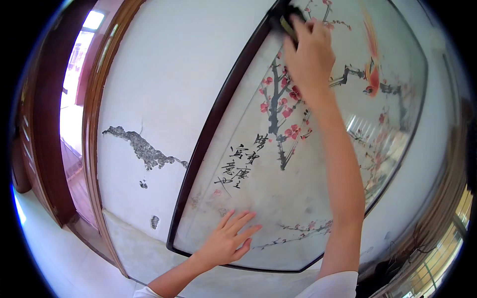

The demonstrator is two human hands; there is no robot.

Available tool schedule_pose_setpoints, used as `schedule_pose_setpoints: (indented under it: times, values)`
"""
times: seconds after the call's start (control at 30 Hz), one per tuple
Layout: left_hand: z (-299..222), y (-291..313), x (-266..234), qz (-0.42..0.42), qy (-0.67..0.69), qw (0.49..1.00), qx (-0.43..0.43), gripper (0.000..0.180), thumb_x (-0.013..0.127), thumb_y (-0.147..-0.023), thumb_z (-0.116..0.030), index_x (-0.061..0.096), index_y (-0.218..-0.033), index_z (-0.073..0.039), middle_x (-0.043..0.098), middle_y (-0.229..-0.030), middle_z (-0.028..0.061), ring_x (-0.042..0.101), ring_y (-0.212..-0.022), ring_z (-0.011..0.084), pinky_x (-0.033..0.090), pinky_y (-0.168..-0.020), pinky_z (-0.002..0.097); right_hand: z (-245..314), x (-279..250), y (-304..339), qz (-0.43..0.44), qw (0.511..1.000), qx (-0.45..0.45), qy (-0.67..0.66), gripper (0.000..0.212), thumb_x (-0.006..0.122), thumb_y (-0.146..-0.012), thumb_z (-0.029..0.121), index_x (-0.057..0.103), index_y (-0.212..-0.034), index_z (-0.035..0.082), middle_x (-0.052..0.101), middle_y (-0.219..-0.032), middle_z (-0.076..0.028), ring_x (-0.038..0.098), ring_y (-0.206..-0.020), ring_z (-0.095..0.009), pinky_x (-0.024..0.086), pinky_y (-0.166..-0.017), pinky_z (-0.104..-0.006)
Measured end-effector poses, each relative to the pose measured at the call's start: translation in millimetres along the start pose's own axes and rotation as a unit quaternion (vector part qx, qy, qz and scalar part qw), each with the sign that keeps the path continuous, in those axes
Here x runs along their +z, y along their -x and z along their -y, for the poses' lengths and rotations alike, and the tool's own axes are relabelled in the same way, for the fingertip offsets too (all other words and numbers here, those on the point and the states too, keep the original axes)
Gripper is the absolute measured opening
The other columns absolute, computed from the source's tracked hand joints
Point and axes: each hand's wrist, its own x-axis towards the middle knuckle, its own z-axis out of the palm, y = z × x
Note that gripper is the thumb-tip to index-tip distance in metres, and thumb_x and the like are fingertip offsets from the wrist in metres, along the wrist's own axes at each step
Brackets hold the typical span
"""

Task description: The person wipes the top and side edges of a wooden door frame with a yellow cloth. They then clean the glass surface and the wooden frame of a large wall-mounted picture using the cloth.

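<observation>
A large framed picture [308, 198] with a dark frame hangs against the white wall. It is painted with pink blossom branches and a long-tailed red bird, and its surface looks glossy. My right hand [313, 54] reaches up to its top left corner. The fingers are closed on a dark, blurred thing with a yellowish-green strip [287, 25], whose kind I cannot make out. My left hand [227, 239] is low on the picture, fingers spread and holding nothing. It seems to rest against the surface or just off it.
Flaked plaster [144, 149] shows grey on the wall left of the picture. Further left is a wooden door frame [94, 99] with a bright room beyond. Dark cables [420, 238] hang at the lower right beside a window with bars [437, 263].
</observation>
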Motion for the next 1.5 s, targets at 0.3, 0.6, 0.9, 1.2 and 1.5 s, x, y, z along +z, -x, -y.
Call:
schedule_pose_setpoints:
  times: [0.3,0.6,0.9,1.2,1.5]
  values:
    - [-4,22,-17,0.013,0.047,0.997,0.067,0.036,0.062,-0.075,-0.009,0.064,-0.111,-0.014,0.056,-0.125,0.0093,0.053,-0.117,0.0257,0.040,-0.102,0.0468,92,-77,188,0.205,0.925,-0.244,-0.206,0.037,0.066,-0.077,0.008,0.067,-0.112,0.018,0.056,-0.085,-0.002,0.057,-0.077,-0.024,0.046,-0.065,-0.0382]
    - [-36,54,-8,0.038,0.167,0.979,0.115,0.026,0.060,-0.079,-0.011,0.066,-0.104,-0.010,0.059,-0.116,0.0083,0.056,-0.108,0.0226,0.042,-0.098,0.0428,-61,-7,2,0.011,0.998,0.024,-0.053,0.045,0.060,-0.087,0.020,0.054,-0.127,0.001,0.053,-0.131,-0.018,0.049,-0.120,-0.036,0.040,-0.098,-0.0425]
    - [-44,67,9,0.040,0.185,0.977,0.100,0.024,0.062,-0.076,-0.013,0.065,-0.100,-0.008,0.058,-0.110,0.0080,0.056,-0.102,0.0245,0.043,-0.096,0.0418,72,-24,78,0.044,0.996,-0.020,-0.077,0.045,0.053,-0.087,0.003,0.049,-0.132,-0.001,0.054,-0.129,-0.022,0.050,-0.121,-0.037,0.039,-0.103,-0.0390]
    - [-74,71,36,0.000,0.190,0.978,0.086,0.023,0.063,-0.072,-0.010,0.063,-0.094,-0.006,0.057,-0.100,0.0079,0.055,-0.092,0.0253,0.043,-0.089,0.0383,149,-76,249,0.222,0.943,-0.206,-0.135,0.047,0.056,-0.084,0.014,0.054,-0.130,0.005,0.050,-0.138,-0.010,0.048,-0.127,-0.023,0.038,-0.105,-0.0365]
    - [-105,99,51,0.091,0.182,0.979,0.019,0.023,0.063,-0.073,-0.007,0.064,-0.096,-0.008,0.060,-0.100,0.0059,0.057,-0.088,0.0239,0.047,-0.079,0.0365,59,-128,338,0.309,0.904,-0.235,-0.177,0.043,0.059,-0.083,0.013,0.059,-0.125,0.008,0.057,-0.132,-0.005,0.053,-0.122,-0.019,0.036,-0.107,-0.0421]
